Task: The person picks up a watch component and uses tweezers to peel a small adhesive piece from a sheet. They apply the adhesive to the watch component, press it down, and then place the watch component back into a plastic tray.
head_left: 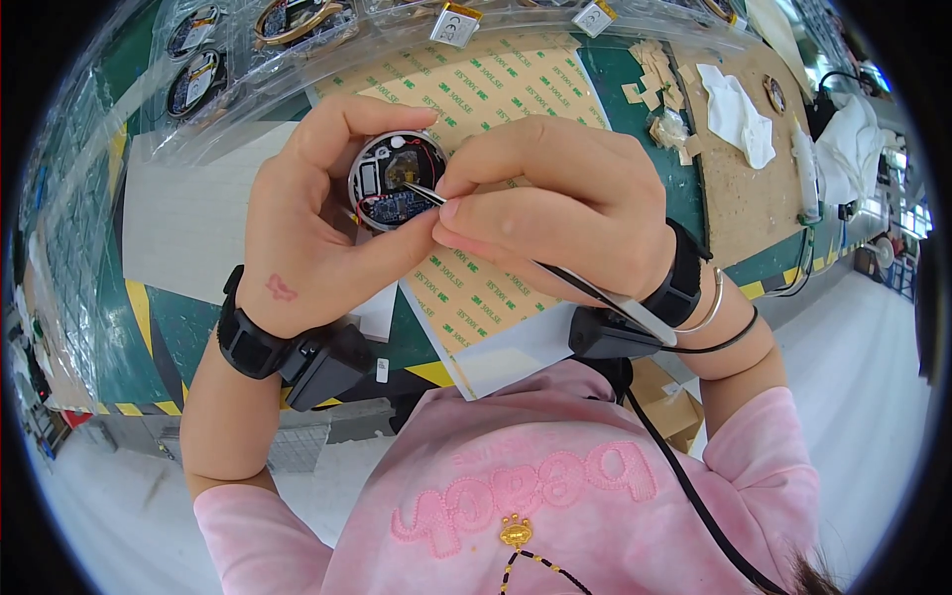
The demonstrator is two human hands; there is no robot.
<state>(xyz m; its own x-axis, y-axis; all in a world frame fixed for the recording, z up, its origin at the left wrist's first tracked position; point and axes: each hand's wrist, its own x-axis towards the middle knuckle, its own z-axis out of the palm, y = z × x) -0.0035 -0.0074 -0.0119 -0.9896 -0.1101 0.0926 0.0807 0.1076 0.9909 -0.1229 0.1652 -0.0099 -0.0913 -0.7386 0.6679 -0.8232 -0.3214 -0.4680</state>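
Head view: L hand (302, 233) & R hand (575, 198) w/ round open device (397, 177) held over tan sheet (471, 302) on counter (198, 322).
L fingers clamp device rim; R fingers pinch tweezers (637, 314), tips inside device nr circuit bd (390, 208). Pouch batt (456, 25) nr sheet's far edge.

Round device (399, 178), circuitry (390, 207) exposed
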